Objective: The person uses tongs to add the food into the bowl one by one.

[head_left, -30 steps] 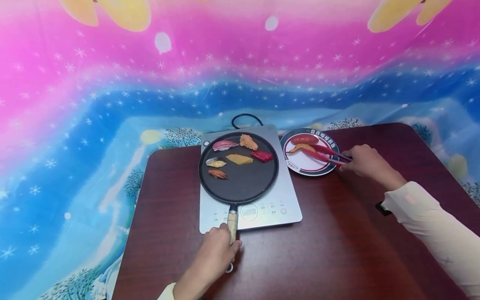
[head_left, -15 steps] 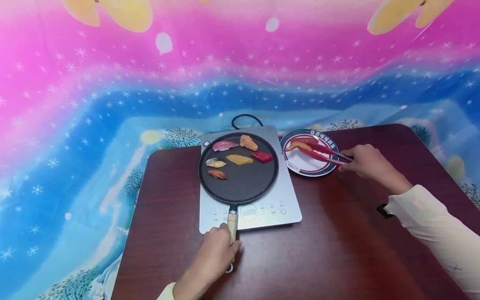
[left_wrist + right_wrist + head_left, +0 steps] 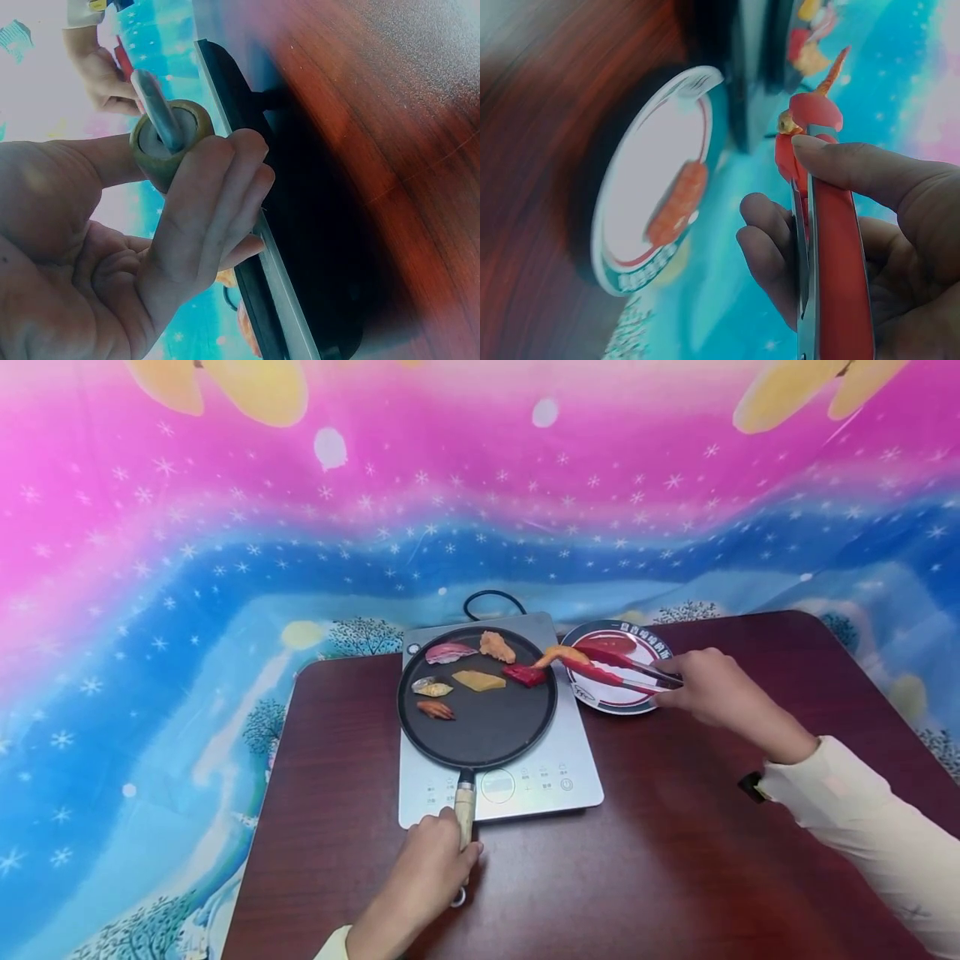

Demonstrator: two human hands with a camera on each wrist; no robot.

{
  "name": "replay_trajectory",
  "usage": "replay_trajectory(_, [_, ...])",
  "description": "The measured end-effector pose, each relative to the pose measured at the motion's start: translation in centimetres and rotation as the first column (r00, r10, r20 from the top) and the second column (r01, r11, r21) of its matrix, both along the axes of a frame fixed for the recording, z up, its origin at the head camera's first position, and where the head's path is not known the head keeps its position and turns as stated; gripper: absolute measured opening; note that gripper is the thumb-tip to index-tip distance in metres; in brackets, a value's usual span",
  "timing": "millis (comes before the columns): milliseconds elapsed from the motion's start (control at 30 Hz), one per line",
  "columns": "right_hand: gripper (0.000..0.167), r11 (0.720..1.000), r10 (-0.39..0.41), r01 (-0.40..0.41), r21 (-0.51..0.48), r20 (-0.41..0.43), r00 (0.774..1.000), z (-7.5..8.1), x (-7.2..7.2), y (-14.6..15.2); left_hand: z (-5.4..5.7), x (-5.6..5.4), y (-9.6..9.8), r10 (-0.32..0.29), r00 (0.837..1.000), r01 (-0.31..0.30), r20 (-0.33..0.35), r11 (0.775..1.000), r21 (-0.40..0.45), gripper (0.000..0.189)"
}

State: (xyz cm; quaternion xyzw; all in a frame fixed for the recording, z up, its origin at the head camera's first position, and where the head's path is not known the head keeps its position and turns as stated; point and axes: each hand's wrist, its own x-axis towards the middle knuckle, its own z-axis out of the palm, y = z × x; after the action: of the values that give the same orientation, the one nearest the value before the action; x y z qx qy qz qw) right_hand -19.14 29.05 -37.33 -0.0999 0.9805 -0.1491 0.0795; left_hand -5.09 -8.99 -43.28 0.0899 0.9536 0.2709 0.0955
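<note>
My left hand [image 3: 435,864] grips the pale handle [image 3: 465,814] of a round black frying pan [image 3: 480,735]; the left wrist view shows its fingers around the handle's ring end [image 3: 157,112]. My right hand [image 3: 708,693] holds red-tipped tongs [image 3: 840,270], pinching an orange-yellow curved piece like a fried shrimp [image 3: 562,655]. That piece hangs over the pan's right rim, close to a dark red slice [image 3: 525,675]. In the pan also lie a pink slice [image 3: 450,651], a crumbly orange piece [image 3: 497,646], a yellow slice [image 3: 478,679] and several small pieces at left.
The pan sits on a silver induction cooker [image 3: 577,752] with a black cable [image 3: 491,593] behind it. Right of it a dark-rimmed white plate [image 3: 600,695] bears a red sausage [image 3: 681,202]. Both stand on a dark red wooden table [image 3: 660,860] before a patterned cloth [image 3: 420,510].
My right hand has lifted the shrimp-like piece off the plate with the tongs and moved it left to the pan's right rim. The left hand and pan have stayed put.
</note>
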Motion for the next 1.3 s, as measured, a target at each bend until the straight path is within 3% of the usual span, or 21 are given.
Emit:
replay_trajectory(400, [0.053,0.994,0.105,-0.107,-0.02,-0.075,0.992,0.6,1.7,-4.9,0.0,0.1,0.0,0.002,1.0,-0.002,-0.011,1.0,-0.004,0.028])
replay_trajectory(733, [0.044,0.984,0.159,-0.163,-0.068,-0.061,0.985,0.2,2.0,-7.8,0.1,0.1,0.0,-0.001,1.0,0.001,-0.014,1.0,-0.021,0.028])
replay_trajectory(1067, [0.042,0.977,0.214,-0.214,0.005,-0.097,0.972,-0.2,1.8,-10.3,0.0,0.0,0.1,-0.001,1.0,0.0,-0.023,1.0,-0.03,0.029])
replay_trajectory(1300, [0.045,0.98,0.2,-0.199,0.013,-0.032,0.979,-0.4,1.6,-11.8,0.1,0.0,0.1,-0.003,1.0,0.002,-0.012,0.999,-0.037,0.029])
